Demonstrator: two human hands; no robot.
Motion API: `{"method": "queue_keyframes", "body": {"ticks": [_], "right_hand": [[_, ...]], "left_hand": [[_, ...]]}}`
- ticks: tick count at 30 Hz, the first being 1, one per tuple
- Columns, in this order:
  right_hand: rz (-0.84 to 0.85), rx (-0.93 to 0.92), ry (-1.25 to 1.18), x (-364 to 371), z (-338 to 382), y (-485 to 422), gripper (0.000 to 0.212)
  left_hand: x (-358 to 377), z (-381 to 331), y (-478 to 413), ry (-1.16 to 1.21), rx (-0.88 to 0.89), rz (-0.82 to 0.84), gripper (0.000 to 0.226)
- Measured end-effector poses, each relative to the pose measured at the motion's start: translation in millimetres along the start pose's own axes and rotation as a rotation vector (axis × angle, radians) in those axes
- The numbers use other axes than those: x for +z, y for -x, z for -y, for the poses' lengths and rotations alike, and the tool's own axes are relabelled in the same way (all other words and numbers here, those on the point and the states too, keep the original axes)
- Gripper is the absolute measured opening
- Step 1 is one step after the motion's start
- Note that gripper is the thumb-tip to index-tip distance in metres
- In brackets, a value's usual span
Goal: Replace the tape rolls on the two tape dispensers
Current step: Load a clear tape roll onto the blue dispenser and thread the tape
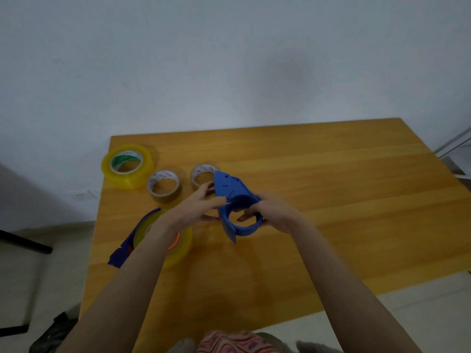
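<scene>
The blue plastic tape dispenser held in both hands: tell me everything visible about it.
The blue plastic tape dispenser is a matte, moulded piece with a flat pointed plate bearing small slots and holes, and a round open ring below it. The ring looks empty, with no tape roll in it. It is held above the yellow wooden table, tilted with the plate pointing up and away. The left hand touches its left edge; the right hand grips the ring, fingers reaching inside it.

The surface (331,189) looks like wood with a smooth, lightly glossy yellow finish. The blue dispenser (233,197) reads as matt moulded plastic. The big yellow tape roll (127,164) is glossy, translucent film; the two smaller rolls (163,186) seem to have pale cardboard cores, though blurred.
</scene>
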State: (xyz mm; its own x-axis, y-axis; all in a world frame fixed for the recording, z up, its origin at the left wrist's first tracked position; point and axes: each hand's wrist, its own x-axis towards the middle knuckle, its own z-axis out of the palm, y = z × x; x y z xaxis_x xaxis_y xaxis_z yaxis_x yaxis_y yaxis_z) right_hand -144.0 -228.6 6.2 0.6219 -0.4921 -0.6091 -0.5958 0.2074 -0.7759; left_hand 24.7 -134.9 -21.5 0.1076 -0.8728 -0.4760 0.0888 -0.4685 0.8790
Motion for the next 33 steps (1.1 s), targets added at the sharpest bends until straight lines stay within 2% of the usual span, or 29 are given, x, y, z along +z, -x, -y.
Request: {"method": "queue_keyframes", "body": {"ticks": [2, 4, 8, 15, 21, 25, 29, 31, 33], "right_hand": [[0.027, 0.048, -0.064, 3.3, 1.1, -2.6, 0.031], [-0.023, 0.052, -0.048, 8.9, 3.0, -6.0, 0.029], [-0.142, -0.017, 0.262, 8.1, 2.9, -10.0, 0.025], [-0.049, -0.086, 0.561, -12.2, 7.1, -6.6, 0.030], [0.023, -0.098, 0.563, -23.0, 12.0, -4.0, 0.039], [-0.039, -0.116, 0.381, -28.1, 6.3, -3.6, 0.025], [-0.143, -0.061, -0.168, -33.4, -1.6, -5.6, 0.020], [-0.150, -0.121, -0.422, -31.6, -2.8, -7.6, 0.021], [-0.107, -0.183, -0.551, -27.0, -4.2, -10.3, 0.029]], "left_hand": [[9.3, 1.2, -1.9, -0.106, 0.010, -0.087, 0.069], [13.4, 3.1, -3.8, -0.083, 0.018, -0.088, 0.067], [3.0, 3.7, -0.6, -0.042, 0.009, 0.027, 0.081], [-15.0, 3.2, 12.6, -0.289, 0.093, 0.115, 0.082], [-18.4, 0.2, 16.1, -0.312, 0.077, 0.201, 0.079], [-28.6, -2.6, 18.1, -0.262, 0.028, 0.215, 0.070], [-31.5, 7.9, 22.0, -0.031, -0.125, 0.221, 0.059], [-30.3, 18.3, 22.9, 0.132, -0.195, 0.227, 0.051], [-30.1, 27.6, 25.8, 0.272, -0.257, 0.257, 0.060]]}}
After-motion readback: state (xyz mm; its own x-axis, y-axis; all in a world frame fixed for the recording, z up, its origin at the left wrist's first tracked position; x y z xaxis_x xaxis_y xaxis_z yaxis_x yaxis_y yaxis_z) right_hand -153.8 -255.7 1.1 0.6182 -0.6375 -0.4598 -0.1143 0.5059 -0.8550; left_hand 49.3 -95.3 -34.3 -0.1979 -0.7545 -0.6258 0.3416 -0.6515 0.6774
